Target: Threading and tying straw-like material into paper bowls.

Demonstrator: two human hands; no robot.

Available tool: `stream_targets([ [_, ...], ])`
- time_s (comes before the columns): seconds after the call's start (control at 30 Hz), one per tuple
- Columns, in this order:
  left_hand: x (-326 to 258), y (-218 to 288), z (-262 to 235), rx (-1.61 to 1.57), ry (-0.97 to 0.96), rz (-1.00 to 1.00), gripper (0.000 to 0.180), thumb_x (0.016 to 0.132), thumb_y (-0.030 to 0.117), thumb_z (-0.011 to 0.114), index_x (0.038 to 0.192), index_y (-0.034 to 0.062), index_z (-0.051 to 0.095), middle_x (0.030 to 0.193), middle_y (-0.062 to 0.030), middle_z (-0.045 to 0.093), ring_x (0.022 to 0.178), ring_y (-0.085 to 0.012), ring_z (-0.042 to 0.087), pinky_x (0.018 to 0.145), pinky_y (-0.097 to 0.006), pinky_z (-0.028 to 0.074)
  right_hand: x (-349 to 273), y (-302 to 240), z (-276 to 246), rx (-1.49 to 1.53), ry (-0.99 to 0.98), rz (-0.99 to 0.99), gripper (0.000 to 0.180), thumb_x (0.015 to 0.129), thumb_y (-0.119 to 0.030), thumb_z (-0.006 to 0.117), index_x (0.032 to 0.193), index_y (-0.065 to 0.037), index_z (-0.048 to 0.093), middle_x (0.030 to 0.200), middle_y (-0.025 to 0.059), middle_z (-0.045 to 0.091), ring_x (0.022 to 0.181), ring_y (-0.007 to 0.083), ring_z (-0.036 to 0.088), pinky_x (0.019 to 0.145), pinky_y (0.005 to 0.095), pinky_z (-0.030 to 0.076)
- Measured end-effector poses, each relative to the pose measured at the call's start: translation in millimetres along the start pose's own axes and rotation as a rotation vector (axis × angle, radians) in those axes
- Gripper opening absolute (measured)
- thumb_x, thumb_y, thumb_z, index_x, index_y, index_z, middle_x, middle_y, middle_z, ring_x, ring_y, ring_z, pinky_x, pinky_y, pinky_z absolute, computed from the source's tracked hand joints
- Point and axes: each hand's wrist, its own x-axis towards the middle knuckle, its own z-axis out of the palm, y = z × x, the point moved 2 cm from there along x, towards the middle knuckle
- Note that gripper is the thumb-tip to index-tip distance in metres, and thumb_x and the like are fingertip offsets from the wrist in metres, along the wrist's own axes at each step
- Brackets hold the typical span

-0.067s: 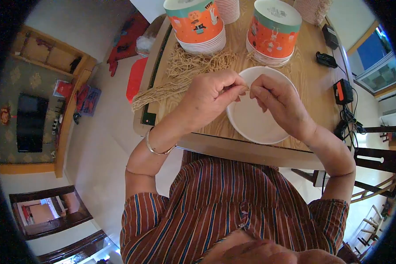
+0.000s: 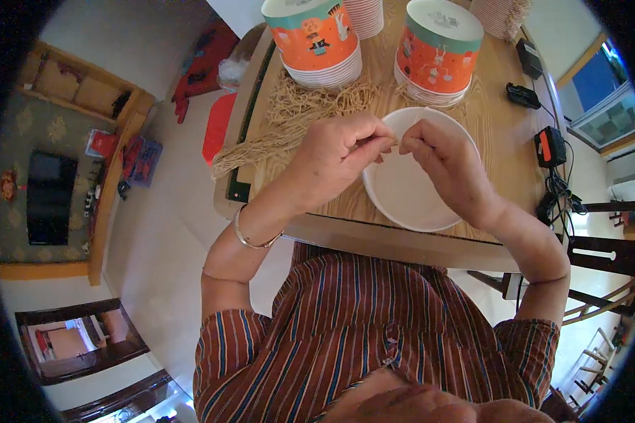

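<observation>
White bowl (image 2: 420, 194) sits at the surface's (image 2: 497, 151) near edge; left hand (image 2: 342, 155) and right hand (image 2: 441, 158) pinch a thin cord (image 2: 393, 144) at its rim. Advise keeping the cord taut and the bowl steady.

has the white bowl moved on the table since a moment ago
No. The white bowl sits as before, its far rim just short of the right stack of orange cups and its near rim by the table edge.

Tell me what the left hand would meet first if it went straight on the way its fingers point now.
The left hand points right, toward the right hand, so it would likely meet those fingertips first, above the white bowl. Their heights look equal, but depth is unclear.
</observation>
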Motion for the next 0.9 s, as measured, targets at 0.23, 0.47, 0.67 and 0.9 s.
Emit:
stream_targets([
  [0.23, 0, -3, -2, 0.075, 0.030, 0.055, 0.009, 0.091, 0.005, 0.059, 0.096, -0.0009, 0.064, 0.080, -0.0083, 0.066, 0.073, -0.0144, 0.066, 0.064, -0.028, 0.052, -7, -20, -2, -0.359, 0.032, -0.106, 0.015, 0.094, -0.015, 0.058, 0.106, -0.009, 0.052, 0.081, 0.0162, 0.065, 0.072, 0.0354, 0.067, 0.058, 0.0456, 0.051],
  [0.47, -2, 4, -2, 0.061, -0.062, -0.040, 0.008, 0.092, 0.004, 0.060, 0.095, -0.0015, 0.065, 0.081, -0.0037, 0.064, 0.075, -0.0095, 0.062, 0.068, -0.024, 0.051, -4, -15, -5, -0.390, 0.105, -0.405, 0.014, 0.084, -0.002, 0.067, 0.097, -0.004, 0.062, 0.067, 0.0116, 0.058, 0.059, 0.0284, 0.059, 0.055, 0.0376, 0.048],
  [0.67, -1, -2, 0, 0.154, -0.051, 0.018, 0.007, 0.092, 0.006, 0.061, 0.095, 0.0003, 0.065, 0.078, -0.0035, 0.063, 0.073, -0.0093, 0.062, 0.067, -0.025, 0.051, -4, -15, -6, -0.466, 0.076, -0.405, 0.018, 0.080, -0.010, 0.065, 0.098, -0.008, 0.060, 0.077, 0.0090, 0.061, 0.067, 0.0287, 0.063, 0.058, 0.0397, 0.051],
  [0.9, 4, 5, -4, 0.332, -0.021, 0.283, 0.009, 0.089, 0.011, 0.062, 0.094, 0.0028, 0.062, 0.083, -0.0143, 0.062, 0.076, -0.0322, 0.063, 0.064, -0.040, 0.049, 3, -8, 1, -0.169, 0.067, -0.175, 0.007, 0.085, -0.008, 0.064, 0.090, -0.004, 0.065, 0.070, 0.0073, 0.057, 0.062, 0.0169, 0.059, 0.056, 0.0325, 0.048],
])
